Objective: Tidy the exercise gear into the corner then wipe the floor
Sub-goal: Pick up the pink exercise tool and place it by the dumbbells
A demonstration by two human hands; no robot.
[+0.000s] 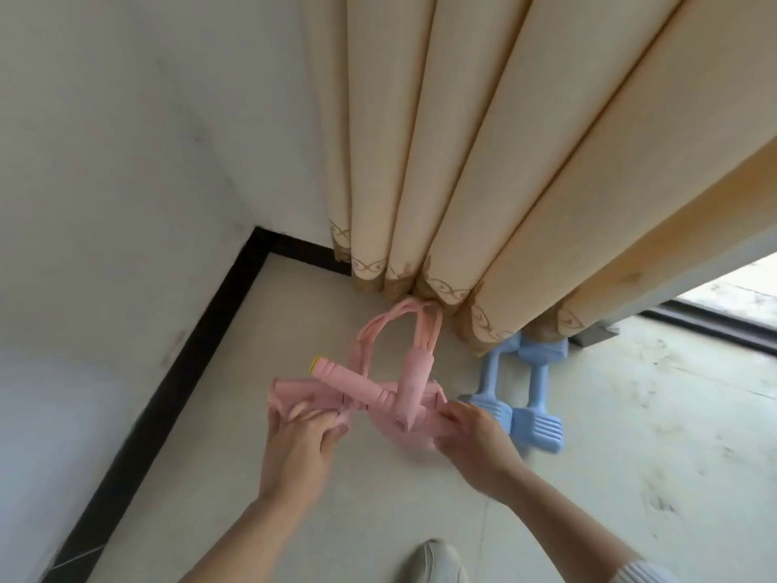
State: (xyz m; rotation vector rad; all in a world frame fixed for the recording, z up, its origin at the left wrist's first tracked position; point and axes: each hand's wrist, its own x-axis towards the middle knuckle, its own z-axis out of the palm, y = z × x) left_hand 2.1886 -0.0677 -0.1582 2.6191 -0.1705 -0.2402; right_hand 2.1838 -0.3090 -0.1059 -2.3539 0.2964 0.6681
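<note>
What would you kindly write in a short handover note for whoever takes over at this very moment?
Left hand: grips the left end of the pink foam-handled pedal puller.
Right hand: grips its right end.
The puller is held low near the room corner; I cannot tell whether it touches the pale tiled floor.
Done: two light-blue plastic dumbbells lie on the floor at the beige curtain hem.
Left: set the puller down by them, then wipe the floor. No cloth is in view.

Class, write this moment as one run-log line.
left grip: holds pink pedal puller | right grip: holds its other end | blue dumbbells: on floor beside curtain | stage: tidying
</note>
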